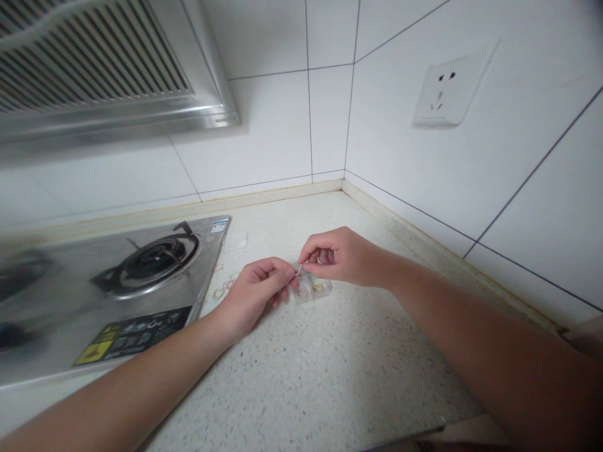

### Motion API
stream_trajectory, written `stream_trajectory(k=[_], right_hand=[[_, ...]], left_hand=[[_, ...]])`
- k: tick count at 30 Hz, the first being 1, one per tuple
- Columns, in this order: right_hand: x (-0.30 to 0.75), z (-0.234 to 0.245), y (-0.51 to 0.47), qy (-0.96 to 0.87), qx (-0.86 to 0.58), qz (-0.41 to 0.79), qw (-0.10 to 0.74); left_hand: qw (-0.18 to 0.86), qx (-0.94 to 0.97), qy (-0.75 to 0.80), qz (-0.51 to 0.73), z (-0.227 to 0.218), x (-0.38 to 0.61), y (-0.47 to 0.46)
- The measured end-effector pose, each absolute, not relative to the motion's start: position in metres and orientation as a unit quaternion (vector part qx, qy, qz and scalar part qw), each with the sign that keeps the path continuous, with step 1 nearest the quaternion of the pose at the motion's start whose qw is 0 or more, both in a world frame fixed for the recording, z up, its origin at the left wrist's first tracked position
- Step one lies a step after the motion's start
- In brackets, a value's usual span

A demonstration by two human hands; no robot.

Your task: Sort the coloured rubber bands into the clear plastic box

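My left hand and my right hand meet over the countertop. Pinched between the fingertips of both is a thin whitish band, too small to make out clearly. Just beneath, a small clear plastic box sits on the counter, with something yellow inside; the left fingers partly cover it. Several thin coloured loops, among them a yellowish loop and a reddish loop, lie left of my left hand.
A steel gas stove with a black burner takes up the left side, under a range hood. A flat clear piece lies beside the stove. White tiled walls meet at the back corner; a socket is at right.
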State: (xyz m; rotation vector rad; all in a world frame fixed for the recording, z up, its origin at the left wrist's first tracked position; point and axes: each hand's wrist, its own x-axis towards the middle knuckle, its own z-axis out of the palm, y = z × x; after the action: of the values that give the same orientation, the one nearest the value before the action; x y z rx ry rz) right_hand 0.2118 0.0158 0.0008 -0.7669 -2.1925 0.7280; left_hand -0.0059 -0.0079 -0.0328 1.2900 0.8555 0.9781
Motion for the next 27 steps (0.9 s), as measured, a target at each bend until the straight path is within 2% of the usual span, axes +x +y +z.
stream_trajectory(k=[12,27], right_hand=[[0.2137,0.0066,0.0153,-0.833,-0.312,0.325,0.32],[0.2129,0.0054,0.0146,-0.851,-0.314,0.304,0.292]], left_hand=[[0.575,0.579,0.383,0.433,-0.0332,-0.0065,-0.0082],[0.562,0.623,0.358,0.41,-0.0392,-0.0107,-0.0052]])
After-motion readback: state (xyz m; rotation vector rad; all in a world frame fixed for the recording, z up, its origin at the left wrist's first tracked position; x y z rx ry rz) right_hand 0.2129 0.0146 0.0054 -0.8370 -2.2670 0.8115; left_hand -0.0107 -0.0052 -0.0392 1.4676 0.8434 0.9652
